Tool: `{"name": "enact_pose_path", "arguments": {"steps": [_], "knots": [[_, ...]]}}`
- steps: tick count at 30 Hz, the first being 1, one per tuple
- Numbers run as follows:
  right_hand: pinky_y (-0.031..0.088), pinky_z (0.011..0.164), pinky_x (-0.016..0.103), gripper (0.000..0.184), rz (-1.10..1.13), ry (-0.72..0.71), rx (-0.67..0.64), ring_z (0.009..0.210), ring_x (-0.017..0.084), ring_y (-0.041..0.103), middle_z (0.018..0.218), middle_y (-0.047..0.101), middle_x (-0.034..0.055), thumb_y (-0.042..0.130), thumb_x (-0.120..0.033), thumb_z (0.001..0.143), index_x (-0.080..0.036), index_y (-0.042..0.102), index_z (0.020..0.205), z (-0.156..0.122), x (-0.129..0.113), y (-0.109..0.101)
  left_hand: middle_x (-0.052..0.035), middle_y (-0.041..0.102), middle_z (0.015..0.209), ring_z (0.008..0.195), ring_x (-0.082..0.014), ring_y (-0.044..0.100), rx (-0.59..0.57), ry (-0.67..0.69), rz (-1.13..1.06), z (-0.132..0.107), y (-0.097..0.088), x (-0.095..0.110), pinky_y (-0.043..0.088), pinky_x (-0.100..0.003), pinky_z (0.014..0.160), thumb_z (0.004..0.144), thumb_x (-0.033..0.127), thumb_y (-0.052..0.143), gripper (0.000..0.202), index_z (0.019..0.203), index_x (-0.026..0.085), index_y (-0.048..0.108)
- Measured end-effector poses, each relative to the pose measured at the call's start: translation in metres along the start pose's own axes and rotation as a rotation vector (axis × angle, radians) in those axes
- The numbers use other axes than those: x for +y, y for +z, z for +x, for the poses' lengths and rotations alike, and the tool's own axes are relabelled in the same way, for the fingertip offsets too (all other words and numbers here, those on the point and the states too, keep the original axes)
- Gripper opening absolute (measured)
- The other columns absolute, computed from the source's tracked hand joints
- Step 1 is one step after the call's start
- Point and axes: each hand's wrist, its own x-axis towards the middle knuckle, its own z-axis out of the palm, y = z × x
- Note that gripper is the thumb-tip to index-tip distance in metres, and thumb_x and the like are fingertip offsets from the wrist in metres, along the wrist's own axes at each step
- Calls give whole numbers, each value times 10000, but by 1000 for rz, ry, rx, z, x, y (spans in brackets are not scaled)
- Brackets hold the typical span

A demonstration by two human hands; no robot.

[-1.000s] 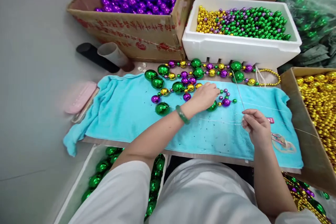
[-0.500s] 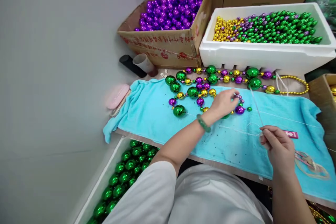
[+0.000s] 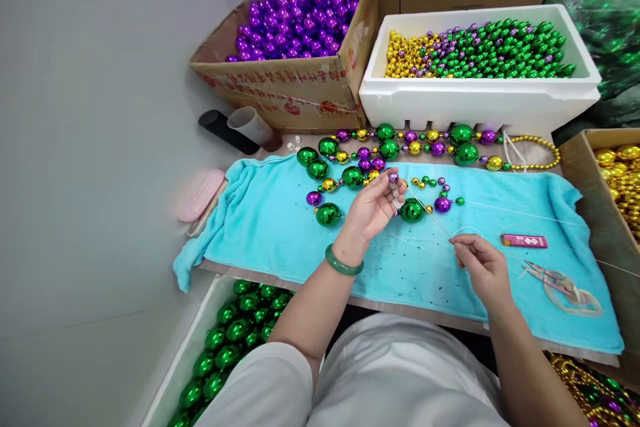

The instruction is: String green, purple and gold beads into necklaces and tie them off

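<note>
Closest to the body, a white-rimmed box (image 3: 186,341) beside the lap holds large green balls (image 3: 227,330). Over the blue towel (image 3: 300,247), the right hand (image 3: 483,270) pinches a thin, straight line, apparently a needle (image 3: 441,225), between thumb and finger. Past it, the left hand (image 3: 373,207), palm partly up and fingers curled, pinches a small purple bead (image 3: 393,177). That bead sits just beyond the needle's far end; whether they touch, I cannot tell.

The step looks like threading. It should go best with the bead's hole turned squarely to the tip, the left fingertips clear of the opening, and the needle held steady rather than jabbed. A little slack in the thread would probably spare the strand (image 3: 413,210) lying on the towel from being dragged.

Farther off to the right, a carton (image 3: 583,173) holds gold beads (image 3: 625,173). Behind the towel, a white foam box (image 3: 465,103) holds small gold, purple and green beads (image 3: 505,50), loosely grouped by colour. Left of it, a cardboard box (image 3: 280,93) brims with purple balls (image 3: 305,20).
</note>
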Motion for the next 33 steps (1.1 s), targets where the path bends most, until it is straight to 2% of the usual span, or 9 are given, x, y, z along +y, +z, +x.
{"name": "enact_pose_path", "arguments": {"steps": [6, 10, 14, 18, 21, 25, 28, 30, 33], "knots": [[339, 480, 237, 174, 0, 11, -1, 529, 99, 430, 580, 494, -23, 620, -343, 818, -181, 675, 849, -1, -1, 1, -40, 662, 889, 780, -94, 629, -5, -14, 99, -2, -3, -4, 506, -216, 706, 871, 218, 586, 167, 1002, 170, 676], [331, 488, 245, 182, -50, 4, 4, 533, 104, 433, 592, 497, -20, 607, -348, 832, -180, 674, 842, -1, -1, -3, -25, 657, 877, 748, -86, 610, 9, 78, 277, -3, -2, -5, 490, -222, 685, 806, 249, 669, 202, 998, 187, 685], [341, 487, 244, 174, -64, -18, 7, 518, 102, 430, 566, 485, -26, 620, -340, 819, -179, 683, 833, 2, -1, -10, -19, 661, 783, 694, -95, 579, -30, 219, 587, 0, 3, 8, 468, -234, 665, 740, 250, 726, 224, 950, 174, 716], [342, 487, 241, 168, -81, -34, 16, 520, 99, 434, 565, 490, -25, 632, -335, 808, -180, 695, 823, 6, -4, -15, -54, 689, 805, 690, -115, 573, -188, 140, 932, 6, 13, 29, 456, -239, 650, 734, 273, 731, 177, 873, 163, 742], [352, 490, 238, 166, -43, -32, 41, 525, 100, 445, 562, 495, -25, 630, -333, 808, -181, 693, 830, 9, -5, -14, -76, 685, 865, 696, -125, 580, -248, 107, 1060, 18, 15, 34, 451, -242, 645, 832, 340, 624, 220, 924, 177, 741], [373, 499, 238, 167, 23, -30, 95, 522, 102, 461, 552, 512, -26, 627, -333, 807, -180, 684, 843, 12, -5, -13, -88, 631, 1020, 850, -179, 597, -109, 362, 1597, 39, 6, 24, 463, -297, 755, 853, 275, 572, 246, 1045, 183, 696], [375, 493, 238, 173, 40, -20, 97, 511, 101, 462, 547, 515, -25, 633, -340, 799, -176, 677, 833, 13, -4, -14, -104, 593, 1076, 888, -225, 603, -150, 326, 2110, 50, -4, 10, 468, -340, 768, 801, 187, 581, 243, 1024, 164, 673], [377, 491, 239, 178, 48, -9, 99, 508, 101, 462, 547, 515, -26, 642, -347, 788, -174, 669, 820, 13, -3, -15, -108, 583, 1054, 838, -223, 611, -196, 270, 2247, 53, -10, 3, 475, -343, 734, 806, 162, 540, 231, 1006, 157, 657], [355, 472, 234, 195, 35, 15, 115, 496, 97, 437, 535, 493, -31, 645, -362, 777, -171, 662, 809, 12, 0, -15, -106, 575, 1055, 874, -220, 608, -207, 303, 2218, 55, -16, -3, 486, -345, 781, 805, 141, 523, 277, 1063, 160, 624]]}}
